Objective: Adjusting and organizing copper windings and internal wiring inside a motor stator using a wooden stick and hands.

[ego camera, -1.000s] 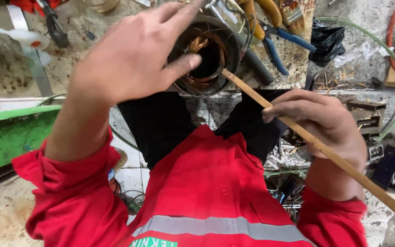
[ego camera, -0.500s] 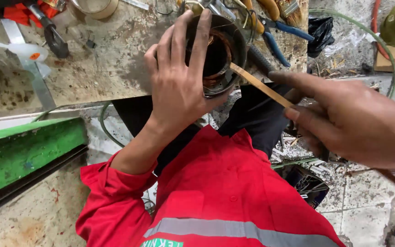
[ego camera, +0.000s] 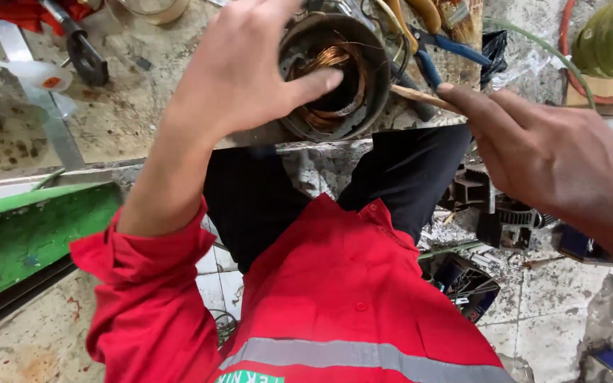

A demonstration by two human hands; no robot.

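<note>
Bench: a worn, stained stone-like worktop (ego camera: 129, 128), rough and mottled, littered with tools
Stator: a round metal motor housing (ego camera: 331, 74) at the bench's near edge, dark rusty shell, open bore facing up, glossy copper windings (ego camera: 335, 60) looped inside
Stick: a thin pale wooden stick (ego camera: 420, 97), straight, its tip reaching the housing's right rim
Left hand: left hand (ego camera: 239, 71) spread over the housing's left side, fingers loosely open, thumb pressed into the bore against the windings
Right hand: right hand (ego camera: 540, 156) closed around the stick, forefinger laid along it
Nearby: blue-handled pliers (ego camera: 438, 53) just behind the housing; red sleeve (ego camera: 150, 284); green panel (ego camera: 30, 234) at left
</note>
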